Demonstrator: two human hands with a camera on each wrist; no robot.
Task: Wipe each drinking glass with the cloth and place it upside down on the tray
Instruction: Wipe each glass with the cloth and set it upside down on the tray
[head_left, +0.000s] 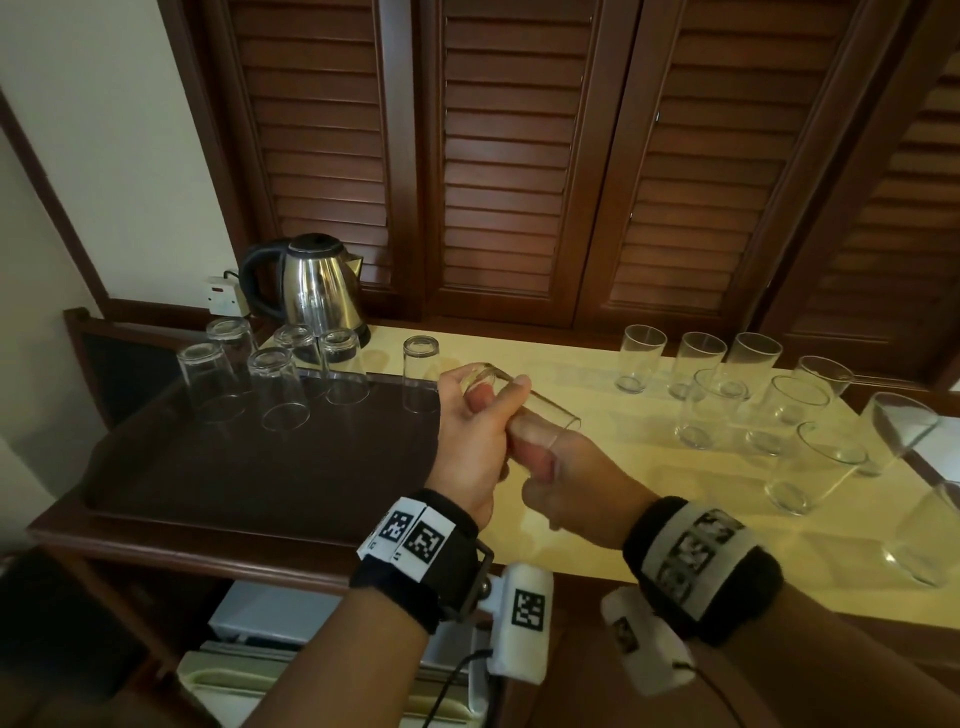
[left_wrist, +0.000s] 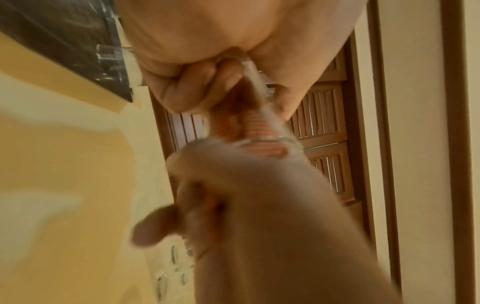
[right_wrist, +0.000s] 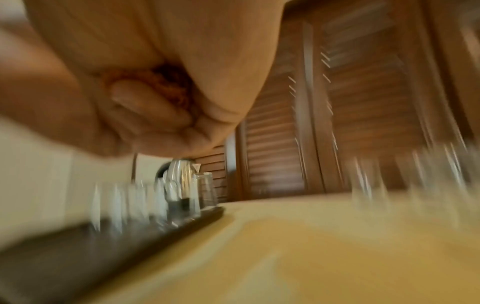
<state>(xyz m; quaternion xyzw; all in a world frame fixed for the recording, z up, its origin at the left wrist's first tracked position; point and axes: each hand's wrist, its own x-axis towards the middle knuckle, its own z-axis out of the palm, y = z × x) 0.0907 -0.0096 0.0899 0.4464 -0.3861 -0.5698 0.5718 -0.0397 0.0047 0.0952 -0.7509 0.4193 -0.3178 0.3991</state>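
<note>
Glass (head_left: 524, 405) is gripped sideways by the left hand (head_left: 470, 447) so right hand (head_left: 558, 475) fingers, curled inside, can wipe it

The tray (head_left: 218, 467) is showing dark brown, the table (head_left: 623, 467) pale yellow, the glasses (head_left: 641, 358) clear, the kettle (head_left: 317, 291) silver with black handle, the shutters (head_left: 509, 156) reddish-brown, slatted.
</note>
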